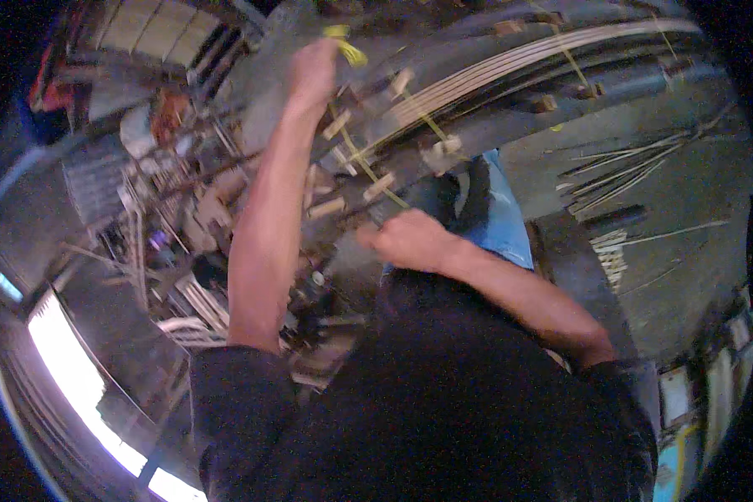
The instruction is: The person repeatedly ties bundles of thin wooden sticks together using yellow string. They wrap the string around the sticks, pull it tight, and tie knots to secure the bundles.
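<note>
your left hand (314, 74) is gripping a bunch of yellow cord (350, 52), well apart from your right hand (414, 240), which is curling near the strand's lower end; i cannot tell what its fingers are holding. the strand is running between your hands across wooden blocks (379, 186), and long pale strips (494, 67) are lying beyond.

The cord (355, 54) is yellow, the strips (477, 79) pale tan (dark-lined) — the shirt (460, 393) black, jeans (506, 217) blue.
</note>
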Motion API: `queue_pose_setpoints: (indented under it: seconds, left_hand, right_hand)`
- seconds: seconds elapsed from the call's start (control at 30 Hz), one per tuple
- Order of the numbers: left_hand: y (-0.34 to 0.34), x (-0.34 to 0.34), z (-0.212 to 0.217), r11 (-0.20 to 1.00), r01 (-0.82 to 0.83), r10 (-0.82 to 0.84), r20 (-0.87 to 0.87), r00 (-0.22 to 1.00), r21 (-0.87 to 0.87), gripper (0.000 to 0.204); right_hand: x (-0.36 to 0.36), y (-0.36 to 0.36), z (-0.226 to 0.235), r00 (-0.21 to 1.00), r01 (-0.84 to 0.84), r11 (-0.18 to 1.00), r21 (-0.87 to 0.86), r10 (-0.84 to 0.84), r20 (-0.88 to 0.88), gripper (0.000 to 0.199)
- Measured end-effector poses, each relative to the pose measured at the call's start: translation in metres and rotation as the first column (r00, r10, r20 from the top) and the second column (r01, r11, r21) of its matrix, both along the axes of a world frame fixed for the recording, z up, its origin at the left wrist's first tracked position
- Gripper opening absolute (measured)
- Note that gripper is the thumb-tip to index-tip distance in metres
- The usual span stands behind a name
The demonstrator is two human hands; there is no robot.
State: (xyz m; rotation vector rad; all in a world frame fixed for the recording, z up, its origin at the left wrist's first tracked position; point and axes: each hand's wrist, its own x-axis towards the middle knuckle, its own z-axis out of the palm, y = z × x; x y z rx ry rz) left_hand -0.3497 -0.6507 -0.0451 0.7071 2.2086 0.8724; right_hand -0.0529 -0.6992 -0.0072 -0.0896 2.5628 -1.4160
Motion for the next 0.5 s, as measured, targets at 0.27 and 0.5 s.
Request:
queue_pose_setpoints:
  seconds: [0.27, 0.5]
  left_hand:
    - [0.074, -0.125, 0.091, 0.991, -0.096, 0.097, 0.003, 0.995, 0.097, 0.071]
    - [0.092, -0.038, -0.039, 0.652, 0.653, -0.726, -0.071, 0.684, -0.385, 0.059]
  right_hand:
    - [0.124, 0.057, 0.158, 0.865, 0.186, 0.965, -0.185, -0.25, -0.435, 0.024]
    - [0.166, 0.082, 0.123, 0.442, 0.84, 0.538, -0.064, -0.748, -0.495, 0.054]
